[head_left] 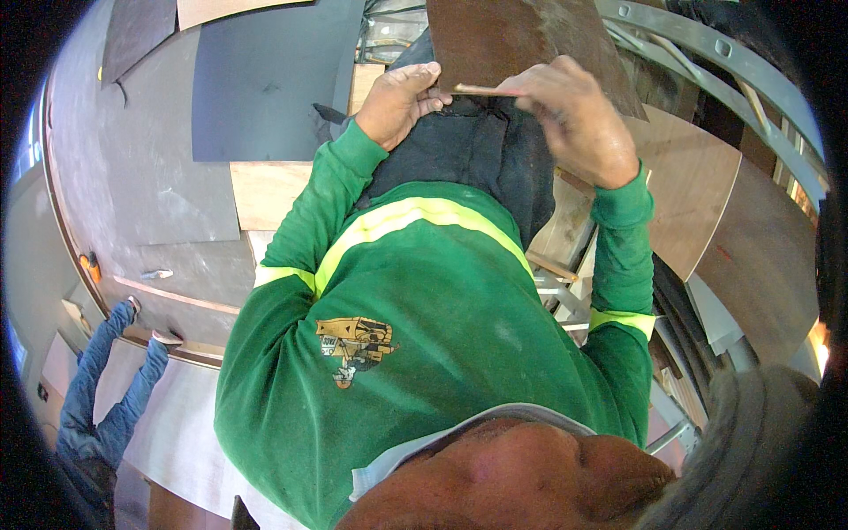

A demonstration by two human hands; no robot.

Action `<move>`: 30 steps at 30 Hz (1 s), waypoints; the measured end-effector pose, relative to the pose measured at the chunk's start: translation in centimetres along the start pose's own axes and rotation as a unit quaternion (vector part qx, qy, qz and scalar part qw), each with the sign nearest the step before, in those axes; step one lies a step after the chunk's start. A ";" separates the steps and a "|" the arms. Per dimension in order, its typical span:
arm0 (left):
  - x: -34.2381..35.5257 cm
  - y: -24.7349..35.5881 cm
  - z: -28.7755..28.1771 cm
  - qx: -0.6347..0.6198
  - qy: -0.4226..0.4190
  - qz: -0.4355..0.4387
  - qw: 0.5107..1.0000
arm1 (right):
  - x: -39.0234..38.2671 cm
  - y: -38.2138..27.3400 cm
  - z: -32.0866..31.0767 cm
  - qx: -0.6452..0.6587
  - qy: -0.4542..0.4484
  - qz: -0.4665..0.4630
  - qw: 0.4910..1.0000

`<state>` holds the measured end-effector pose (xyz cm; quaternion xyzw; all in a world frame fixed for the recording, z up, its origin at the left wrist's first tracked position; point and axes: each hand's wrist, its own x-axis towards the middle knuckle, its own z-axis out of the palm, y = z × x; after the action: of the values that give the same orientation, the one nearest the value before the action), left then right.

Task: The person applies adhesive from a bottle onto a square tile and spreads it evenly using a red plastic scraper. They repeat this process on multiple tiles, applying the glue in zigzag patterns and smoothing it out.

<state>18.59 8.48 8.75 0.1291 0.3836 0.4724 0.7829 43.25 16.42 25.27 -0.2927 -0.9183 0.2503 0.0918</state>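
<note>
Grey ribbed cloth (pixel 755 424) bulges in at the lower right, closest to the lens, with the wearer's green sweater (pixel 459 309) spread below it across the middle. Beyond the waist, over dark trousers (pixel 455 155), the right hand (pixel 579 119) grips a thin stick (pixel 484 90), tan toward its tip and reddish near the fingers; the hand is slightly blurred. The stick points at the left hand (pixel 397 102), whose fingers are curled with the thumb near them; whether anything small is pinched there I cannot tell.

Just past both hands a brown sheet (pixel 521 44) fills the top centre, and curved metal rails (pixel 707 40) crowd the upper right. Under the rails lie a pale wood panel (pixel 693 181) and a darker brown board (pixel 760 256). To the left, a dark blue-grey sheet (pixel 274 79) partly covers a light wooden board (pixel 276 196).

Further left stretches a dusty grey surface (pixel 181 199), bearing an orange and black object (pixel 91 267), a small metallic piece (pixel 157 274) and a long pinkish strip (pixel 177 295). Another person's jeans (pixel 137 397) and shoes show at the lower left.

Yellow bands (pixel 424 212) cross the sweater, and its chest carries a yellow machine print (pixel 356 340) with tiny dark lettering
</note>
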 end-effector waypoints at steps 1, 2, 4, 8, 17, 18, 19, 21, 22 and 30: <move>0.1 0.0 0.1 0.013 0.001 -0.007 1.000 | -0.2 0.7 -0.7 -0.021 0.010 0.010 1.000; 0.2 0.0 0.2 0.018 0.005 -0.007 1.000 | -0.2 1.3 -1.1 -0.042 0.021 0.020 0.999; 0.1 0.0 0.5 0.029 0.013 -0.007 0.999 | -0.1 2.8 -1.0 -0.068 0.017 0.036 0.997; 0.0 -0.1 0.4 0.027 -0.001 -0.003 1.000 | 0.0 5.1 0.6 -0.115 0.008 0.048 0.992; -0.3 0.2 1.1 0.008 0.000 -0.005 1.000 | -2.0 3.4 1.4 -0.129 -0.047 0.090 0.986; -0.1 0.0 0.7 0.006 0.000 -0.006 1.000 | -2.4 2.9 1.0 -0.129 -0.052 0.089 0.986; 0.0 0.0 0.7 0.005 0.000 -0.005 1.000 | -2.7 2.5 0.5 -0.116 -0.066 0.102 0.986; -0.1 0.1 0.9 0.030 0.005 -0.012 0.999 | -3.2 1.9 -0.5 -0.088 -0.093 0.127 0.984; -0.3 0.2 1.1 0.044 0.008 -0.016 0.999 | -3.5 2.3 -0.8 -0.069 -0.085 0.119 0.987; 0.0 0.0 1.1 0.066 0.006 -0.023 0.998 | -0.7 8.0 -1.2 -0.081 -0.009 0.131 0.988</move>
<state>19.40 8.59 9.48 0.1686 0.4216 0.4284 0.7813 48.11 22.20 22.18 -0.4145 -0.8901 0.1876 0.0262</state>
